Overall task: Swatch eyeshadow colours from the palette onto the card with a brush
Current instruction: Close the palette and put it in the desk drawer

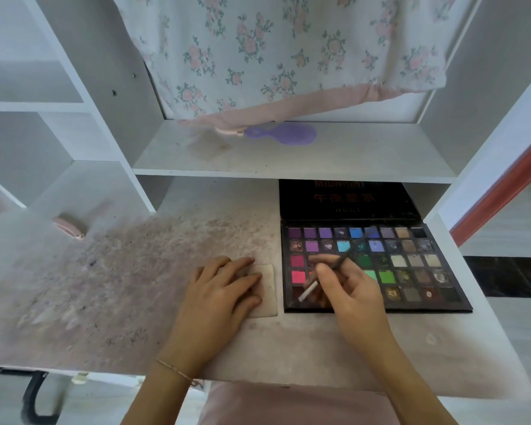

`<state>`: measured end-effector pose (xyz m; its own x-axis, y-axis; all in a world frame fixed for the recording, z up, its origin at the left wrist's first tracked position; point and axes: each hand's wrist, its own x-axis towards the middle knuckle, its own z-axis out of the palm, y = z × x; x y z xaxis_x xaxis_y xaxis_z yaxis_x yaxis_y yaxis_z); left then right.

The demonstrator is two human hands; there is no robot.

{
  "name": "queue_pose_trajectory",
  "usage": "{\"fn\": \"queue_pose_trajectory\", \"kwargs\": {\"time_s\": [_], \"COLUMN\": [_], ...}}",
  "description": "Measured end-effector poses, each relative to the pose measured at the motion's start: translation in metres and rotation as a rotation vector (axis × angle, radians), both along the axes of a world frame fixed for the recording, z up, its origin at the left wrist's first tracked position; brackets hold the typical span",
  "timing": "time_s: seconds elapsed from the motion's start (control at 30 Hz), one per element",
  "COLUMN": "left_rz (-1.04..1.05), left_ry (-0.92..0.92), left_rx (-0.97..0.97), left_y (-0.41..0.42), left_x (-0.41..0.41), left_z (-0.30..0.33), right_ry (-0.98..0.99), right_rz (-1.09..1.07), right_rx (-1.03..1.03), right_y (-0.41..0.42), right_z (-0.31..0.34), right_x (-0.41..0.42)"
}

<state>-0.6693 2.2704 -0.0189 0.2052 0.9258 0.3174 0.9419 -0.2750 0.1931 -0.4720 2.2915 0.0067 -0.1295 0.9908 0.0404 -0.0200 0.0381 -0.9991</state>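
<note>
The right hand [347,289] pinches the brush [325,277] over the palette [442,271], its tip (blurred) toward one o'clock among the blue pans. The left hand [224,286], fingers straight, presses the card [269,289] just beside the palette at nine o'clock. The card's visible part looks pale and unmarked — swatching seems barely begun. The palette lies open, many-coloured, some pans worn.
</note>
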Motion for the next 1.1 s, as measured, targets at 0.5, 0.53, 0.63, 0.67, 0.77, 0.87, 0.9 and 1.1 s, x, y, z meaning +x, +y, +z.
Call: {"fn": "queue_pose_trajectory", "kwargs": {"time_s": [0.5, 0.53, 0.63, 0.67, 0.77, 0.87, 0.9, 1.1], "left_rz": [0.349, 0.34, 0.316, 0.313, 0.335, 0.353, 0.353, 0.343], "left_ry": [-0.091, -0.091, -0.089, -0.093, -0.08, -0.077, -0.081, -0.102], "left_rx": [-0.075, -0.084, -0.105, -0.112, -0.103, 0.0, 0.044, 0.287], "left_y": [0.036, 0.037, 0.04, 0.041, 0.044, 0.044, 0.044, 0.046], "left_x": [-0.092, -0.095, -0.101, -0.101, -0.099, -0.089, -0.085, -0.06], "left_z": [-0.011, -0.013, -0.012, -0.012, -0.009, 0.001, 0.006, 0.036], "right_ry": [-0.662, -0.667, -0.673, -0.69, -0.839, -1.132, -1.2, -1.414], "right_rz": [0.167, 0.171, 0.222, 0.23, 0.192, 0.078, 0.045, 0.057], "right_rx": [0.1, 0.11, 0.191, 0.234, 0.378, 0.456, 0.436, 0.282], "right_y": [0.078, 0.079, 0.08, 0.08, 0.084, 0.095, 0.099, 0.113], "right_z": [-0.015, -0.016, -0.015, -0.016, -0.018, -0.022, -0.022, -0.023], "right_x": [-0.138, -0.142, -0.144, -0.14, -0.114, -0.073, -0.058, 0.002]}}
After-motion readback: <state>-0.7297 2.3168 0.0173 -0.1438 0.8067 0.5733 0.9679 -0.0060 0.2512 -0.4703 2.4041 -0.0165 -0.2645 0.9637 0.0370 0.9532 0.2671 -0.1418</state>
